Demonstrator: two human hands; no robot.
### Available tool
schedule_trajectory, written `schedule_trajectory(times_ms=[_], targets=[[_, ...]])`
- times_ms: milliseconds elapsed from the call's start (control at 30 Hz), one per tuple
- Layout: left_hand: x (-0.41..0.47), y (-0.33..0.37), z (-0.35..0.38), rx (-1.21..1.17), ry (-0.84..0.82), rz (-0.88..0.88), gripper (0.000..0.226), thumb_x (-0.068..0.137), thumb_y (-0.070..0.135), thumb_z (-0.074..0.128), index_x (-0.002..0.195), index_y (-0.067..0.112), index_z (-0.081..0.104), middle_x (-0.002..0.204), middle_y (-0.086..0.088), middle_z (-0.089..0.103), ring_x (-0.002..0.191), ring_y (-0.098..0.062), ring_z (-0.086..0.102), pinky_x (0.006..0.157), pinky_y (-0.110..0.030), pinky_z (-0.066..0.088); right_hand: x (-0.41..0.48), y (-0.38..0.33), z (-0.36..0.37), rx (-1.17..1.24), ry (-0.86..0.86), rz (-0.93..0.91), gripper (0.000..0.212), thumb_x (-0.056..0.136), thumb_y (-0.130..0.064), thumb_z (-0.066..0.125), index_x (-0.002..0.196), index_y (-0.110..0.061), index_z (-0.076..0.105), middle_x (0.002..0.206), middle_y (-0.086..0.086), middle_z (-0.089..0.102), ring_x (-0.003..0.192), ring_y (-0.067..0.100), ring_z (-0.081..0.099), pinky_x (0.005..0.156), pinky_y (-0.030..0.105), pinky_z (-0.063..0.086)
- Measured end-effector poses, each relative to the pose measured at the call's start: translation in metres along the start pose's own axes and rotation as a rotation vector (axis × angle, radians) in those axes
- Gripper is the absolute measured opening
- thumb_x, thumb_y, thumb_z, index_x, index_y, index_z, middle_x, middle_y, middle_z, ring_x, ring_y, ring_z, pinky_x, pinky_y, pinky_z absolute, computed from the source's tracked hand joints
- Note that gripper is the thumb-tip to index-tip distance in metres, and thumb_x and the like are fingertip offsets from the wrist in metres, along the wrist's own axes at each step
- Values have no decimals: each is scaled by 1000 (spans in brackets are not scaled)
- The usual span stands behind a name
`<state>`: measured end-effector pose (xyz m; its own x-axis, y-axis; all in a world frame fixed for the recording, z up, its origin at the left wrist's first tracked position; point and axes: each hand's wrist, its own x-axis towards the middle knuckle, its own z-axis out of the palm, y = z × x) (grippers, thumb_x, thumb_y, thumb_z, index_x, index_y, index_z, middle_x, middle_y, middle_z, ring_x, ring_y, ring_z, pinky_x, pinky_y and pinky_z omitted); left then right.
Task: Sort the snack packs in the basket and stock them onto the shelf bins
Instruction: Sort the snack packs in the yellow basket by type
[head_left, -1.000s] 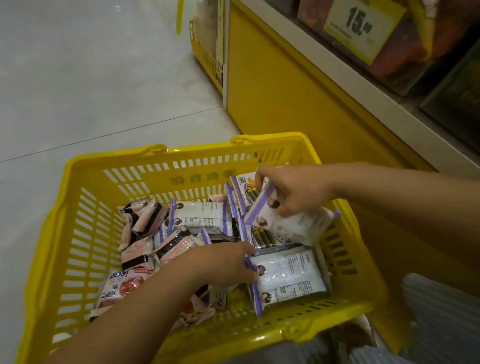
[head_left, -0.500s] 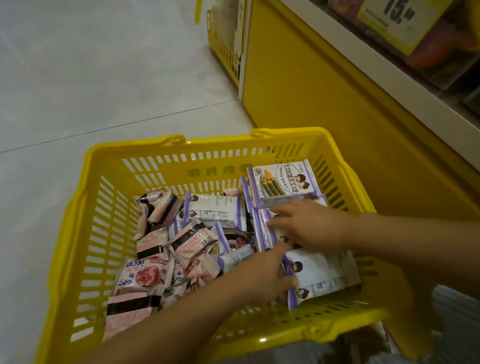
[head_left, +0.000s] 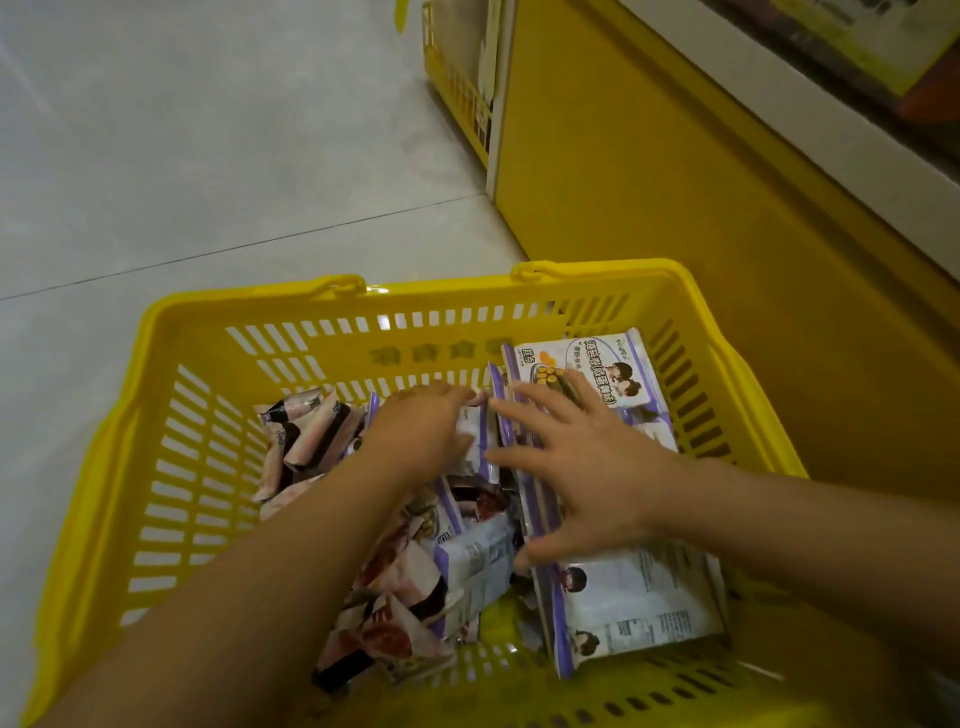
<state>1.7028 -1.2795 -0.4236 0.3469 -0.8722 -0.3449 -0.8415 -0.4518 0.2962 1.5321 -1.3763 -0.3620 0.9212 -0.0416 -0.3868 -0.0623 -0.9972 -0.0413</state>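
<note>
White snack packs (head_left: 639, 608) with purple edges and cartoon faces fill the right of the yellow basket (head_left: 171, 332), with pink-and-black packs (head_left: 311, 431) heaped on the left. The right hand (head_left: 592, 467) now lies flat on the purple ones, fingers (head_left: 540, 415) spread wide, gripping nothing. The left hand (head_left: 421, 431) has moved from the near side onto a far pack; its grip cannot be told

Soft, even light comes from overhead. The pale floor (head_left: 208, 130) has a milky sheen without hard glare, and the yellow basket (head_left: 171, 395) shows small glints in its far wall slots. My left hand (head_left: 421, 431) and right hand (head_left: 587, 467) cast only faint shadows on the snack packs (head_left: 639, 603). The shelf (head_left: 779, 93) at top right is dim and smeared, and its straight edges bow towards the corners. My near forearms look soft.
</note>
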Motion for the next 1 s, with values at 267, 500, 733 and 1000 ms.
schedule_trajectory(times_ms=[267, 500, 733, 1000], targets=[[21, -28, -10, 289, -281, -90, 81, 72, 74, 61, 135, 28, 42, 134, -4, 48, 115, -27, 50, 86, -38, 44, -5, 11, 2, -93, -238, -117, 95, 70, -82, 49, 147, -31, 28, 161, 2, -6, 144, 22, -23, 107, 59, -19], [5, -37, -18, 210, -395, -95, 82, 74, 57, 72, 141, 34, 32, 139, -8, 32, 115, -32, 50, 78, -34, 44, -13, 11, 6, -70, -142, -135, 88, 76, -83, 37, 147, -31, 30, 161, 3, -3, 145, 21, -19, 106, 57, -22], [-4, -44, -22, 338, -275, -95, 95, 65, 67, 73, 142, 33, 26, 133, -2, 52, 117, -27, 51, 87, -39, 42, -15, 11, 8, -30, -111, -131, 86, 77, -82, 33, 146, -32, 31, 161, 3, -1, 146, 19, -15, 108, 55, -22], [-16, -49, -33, 111, -393, -205, 75, 70, 55, 77, 130, 23, 47, 124, -1, 57, 99, -19, 57, 81, -30, 48, -16, 10, 11, 2, -81, -120, 85, 76, -83, 30, 144, -33, 35, 161, 1, 2, 146, 18, -16, 108, 53, -24]])
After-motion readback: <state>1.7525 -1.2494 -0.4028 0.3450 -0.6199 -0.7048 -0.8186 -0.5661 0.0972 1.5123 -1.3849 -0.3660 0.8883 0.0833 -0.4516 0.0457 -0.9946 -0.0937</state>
